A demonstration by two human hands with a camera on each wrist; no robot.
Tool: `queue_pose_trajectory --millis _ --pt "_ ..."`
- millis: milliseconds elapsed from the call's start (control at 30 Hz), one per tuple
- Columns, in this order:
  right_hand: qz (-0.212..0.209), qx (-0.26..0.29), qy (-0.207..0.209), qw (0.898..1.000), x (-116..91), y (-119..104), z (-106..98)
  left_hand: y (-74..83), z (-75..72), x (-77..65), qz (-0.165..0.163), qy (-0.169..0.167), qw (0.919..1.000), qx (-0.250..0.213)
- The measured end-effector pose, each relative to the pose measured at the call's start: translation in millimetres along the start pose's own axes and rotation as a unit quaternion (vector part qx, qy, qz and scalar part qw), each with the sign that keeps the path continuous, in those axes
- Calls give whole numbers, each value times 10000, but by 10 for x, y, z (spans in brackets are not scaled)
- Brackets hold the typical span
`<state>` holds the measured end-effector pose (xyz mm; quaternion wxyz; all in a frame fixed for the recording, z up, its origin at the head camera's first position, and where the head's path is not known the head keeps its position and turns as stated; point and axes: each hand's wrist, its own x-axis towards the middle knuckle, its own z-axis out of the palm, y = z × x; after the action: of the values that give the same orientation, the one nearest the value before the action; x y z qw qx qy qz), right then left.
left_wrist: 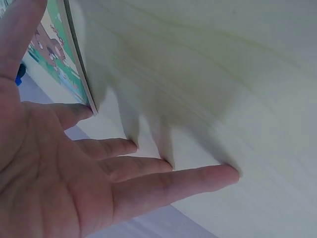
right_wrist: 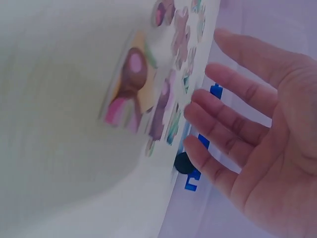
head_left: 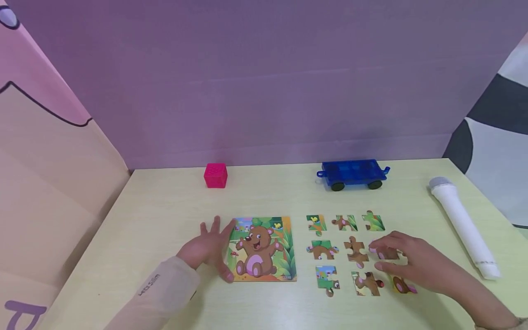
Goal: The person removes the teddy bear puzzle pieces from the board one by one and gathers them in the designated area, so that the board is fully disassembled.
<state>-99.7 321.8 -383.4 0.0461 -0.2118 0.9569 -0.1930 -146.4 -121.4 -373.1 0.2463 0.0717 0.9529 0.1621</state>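
A square picture board [head_left: 261, 250] showing a brown bear lies flat on the table. My left hand [head_left: 209, 247] is spread beside it, thumb and index fingertip right at its left edge. In the left wrist view, the fingers [left_wrist: 173, 191] are straight and the palm holds nothing. To the board's right, several loose jigsaw pieces [head_left: 355, 251] lie in three rows. Over their right column hovers my right hand [head_left: 425, 263], fingers loosely bent with a gap to the thumb. It partly covers a brown piece [head_left: 387, 253] and a bear-foot piece [head_left: 404, 286]. The right palm [right_wrist: 292, 148] is bare.
At the table's back stand a pink cube [head_left: 216, 176] on the left and a blue toy wagon [head_left: 354, 173] with black wheels. A white microphone [head_left: 464, 227] lies along the right side. A purple backdrop [head_left: 264, 82] rises behind the table.
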Motion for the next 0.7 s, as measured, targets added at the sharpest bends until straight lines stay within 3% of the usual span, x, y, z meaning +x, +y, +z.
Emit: queue_pose_trajectory --millis 433,700 --pt "126 -107 662 9977 239 -224 -56 -25 -67 -40 124 16 9999 -64" --pt "318 -256 1255 9913 391 -373 -88 9 -171 -37 424 84 9991 25"
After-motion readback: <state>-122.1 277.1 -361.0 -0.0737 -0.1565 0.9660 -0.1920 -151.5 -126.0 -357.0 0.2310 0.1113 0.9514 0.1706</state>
